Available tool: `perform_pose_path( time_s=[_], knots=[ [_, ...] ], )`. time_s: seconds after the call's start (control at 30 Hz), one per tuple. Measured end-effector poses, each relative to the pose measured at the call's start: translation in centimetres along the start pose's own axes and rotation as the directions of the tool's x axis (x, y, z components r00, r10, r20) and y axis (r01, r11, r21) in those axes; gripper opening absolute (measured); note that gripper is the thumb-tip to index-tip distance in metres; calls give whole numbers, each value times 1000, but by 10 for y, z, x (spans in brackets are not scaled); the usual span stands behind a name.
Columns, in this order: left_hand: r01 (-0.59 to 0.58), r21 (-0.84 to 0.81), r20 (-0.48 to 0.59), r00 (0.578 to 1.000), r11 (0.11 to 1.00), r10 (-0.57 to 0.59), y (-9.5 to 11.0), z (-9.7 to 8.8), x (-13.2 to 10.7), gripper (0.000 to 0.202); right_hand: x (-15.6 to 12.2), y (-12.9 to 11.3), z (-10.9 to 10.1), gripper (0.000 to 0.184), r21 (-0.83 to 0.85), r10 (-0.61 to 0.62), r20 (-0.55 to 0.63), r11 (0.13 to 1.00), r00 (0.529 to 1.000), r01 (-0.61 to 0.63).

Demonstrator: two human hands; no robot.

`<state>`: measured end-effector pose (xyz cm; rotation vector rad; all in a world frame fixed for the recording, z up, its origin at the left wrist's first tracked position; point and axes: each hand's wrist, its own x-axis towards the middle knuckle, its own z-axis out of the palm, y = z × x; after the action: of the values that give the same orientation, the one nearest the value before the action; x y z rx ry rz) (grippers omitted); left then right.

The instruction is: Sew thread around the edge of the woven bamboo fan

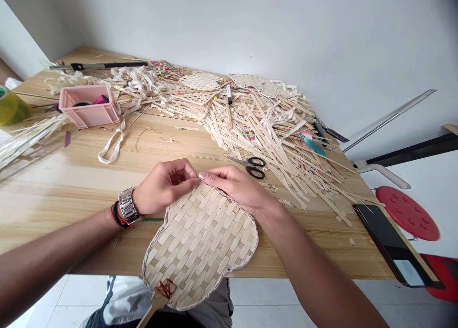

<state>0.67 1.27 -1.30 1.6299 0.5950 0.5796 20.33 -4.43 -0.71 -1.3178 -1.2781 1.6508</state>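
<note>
Woven bamboo fan [200,247] lies just below your hands, its bound rim under your fingers and its handle [152,314] pointing down toward your lap. Your left hand [164,187] is curled nearly closed, pinching the fan's top edge. Your right hand [232,185] comes in from the other side, also nearly closed, its fingertips [204,175] meeting the left's on that same edge — both have hold of the rim. Red thread [165,288] crosses the fan's base beside the handle. Just ahead of your right hand lie black-handled scissors [255,168], with a heap of bamboo strips [272,142] beyond them — a pink plastic crate [88,105] sits well ahead of your left hand.
</note>
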Motion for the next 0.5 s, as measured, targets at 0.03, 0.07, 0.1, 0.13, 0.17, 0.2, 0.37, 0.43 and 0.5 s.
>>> perform_pose_path(
  time_s=[0.03, 0.07, 0.1, 0.13, 0.17, 0.2, 0.37, 0.43, 0.5],
  knots=[
    [8, -4, -4, 1000, 1000, -8, 0, 0, 0, 20, 1, 1, 1, 35, 65, 13, 5, 998, 1000, -13],
    [19, -12, -8, 1000, 1000, -19, -1, 0, 0, 21, 2, 1, 3, 34, 123, 28, 7, 992, 1000, -29],
    [31, -21, -12, 999, 999, -31, -1, 0, 1, 22, 3, 2, 4, 34, 172, 44, 5, 984, 999, -45],
    [44, -28, -15, 999, 999, -44, -1, 0, 1, 23, 3, 2, 5, 34, 208, 59, -3, 976, 998, -57],
    [57, -35, -17, 998, 998, -57, -1, 0, 1, 24, 4, 2, 6, 34, 231, 71, -14, 971, 997, -66],
    [68, -38, -18, 997, 997, -69, -1, 0, 2, 25, 4, 2, 6, 33, 245, 81, -27, 967, 996, -72],
    [80, -31, 5, 997, 996, -80, 2, -1, 2, 24, 3, 0, 9, 29, 300, 105, -52, 950, 993, -84],
    [69, -36, 5, 998, 997, -69, 4, 0, 1, 23, 3, -1, 9, 28, 342, 117, -33, 934, 993, -99],
    [64, -43, 5, 998, 997, -64, 5, 1, 0, 24, 3, -2, 10, 27, 368, 126, -11, 923, 992, -113]
  ],
)
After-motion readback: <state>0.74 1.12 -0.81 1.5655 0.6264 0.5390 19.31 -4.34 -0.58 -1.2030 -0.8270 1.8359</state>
